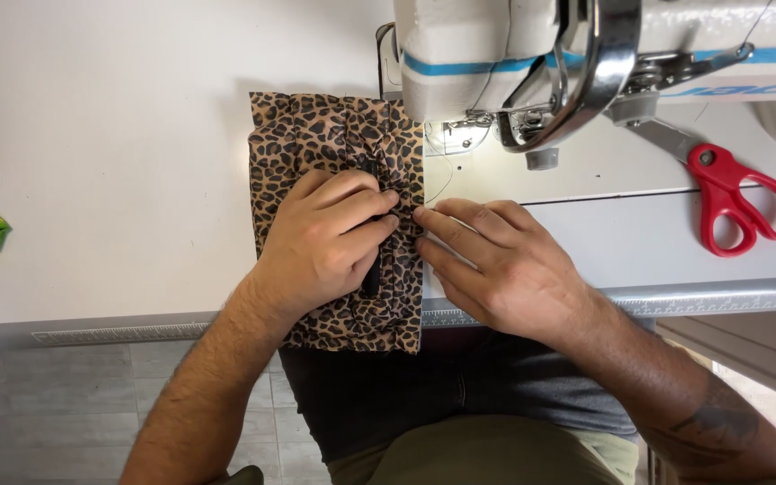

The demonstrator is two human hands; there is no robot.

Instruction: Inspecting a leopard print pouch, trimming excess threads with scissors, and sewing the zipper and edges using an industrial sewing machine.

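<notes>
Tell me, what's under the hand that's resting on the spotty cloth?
Under the left hand lies the leopard-print fabric, with a black strip, maybe a zipper, showing above and below the fingers. The middle of that strip is covered by the hand. The fabric rests on the white table.

Bright, even daylight, sharp focus, lamp glare beneath the sewing machine [532, 54].

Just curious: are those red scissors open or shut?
Shut: the red scissors lie flat on the table, both handle loops side by side.
</notes>
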